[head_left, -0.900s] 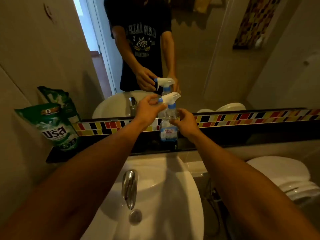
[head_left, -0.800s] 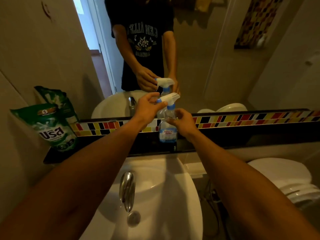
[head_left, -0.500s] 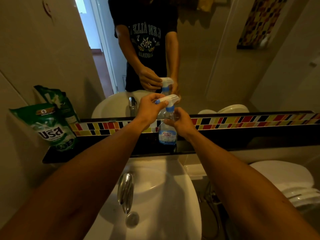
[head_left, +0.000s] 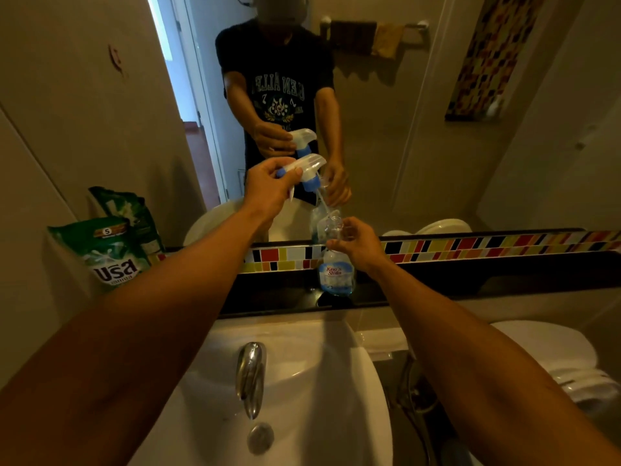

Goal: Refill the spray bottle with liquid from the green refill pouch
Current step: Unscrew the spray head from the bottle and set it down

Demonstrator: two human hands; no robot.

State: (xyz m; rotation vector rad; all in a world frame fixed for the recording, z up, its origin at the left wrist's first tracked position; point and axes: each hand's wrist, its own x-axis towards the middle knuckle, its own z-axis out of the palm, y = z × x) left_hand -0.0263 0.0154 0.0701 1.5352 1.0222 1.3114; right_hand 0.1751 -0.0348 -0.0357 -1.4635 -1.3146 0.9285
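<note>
A clear spray bottle (head_left: 336,274) with a blue label stands on the dark ledge (head_left: 470,284) under the mirror, its neck uncovered. My right hand (head_left: 358,245) grips the bottle just below the neck. My left hand (head_left: 268,186) holds the white and blue spray head (head_left: 311,168) lifted above and left of the bottle. The head's thin dip tube slants down into the bottle's mouth. The green refill pouch (head_left: 107,252) leans against the wall at the ledge's left end, untouched.
A white sink (head_left: 302,398) with a chrome tap (head_left: 250,375) lies directly below the ledge. A white toilet (head_left: 551,358) sits at the lower right. The mirror (head_left: 403,112) behind the ledge reflects the person and the bottle. A coloured tile strip (head_left: 470,247) runs along the ledge's back.
The spray head has come off the bottle's neck: my left hand raised it up and to the left, drawing the dip tube partly out. My right hand kept the bottle on the ledge.
</note>
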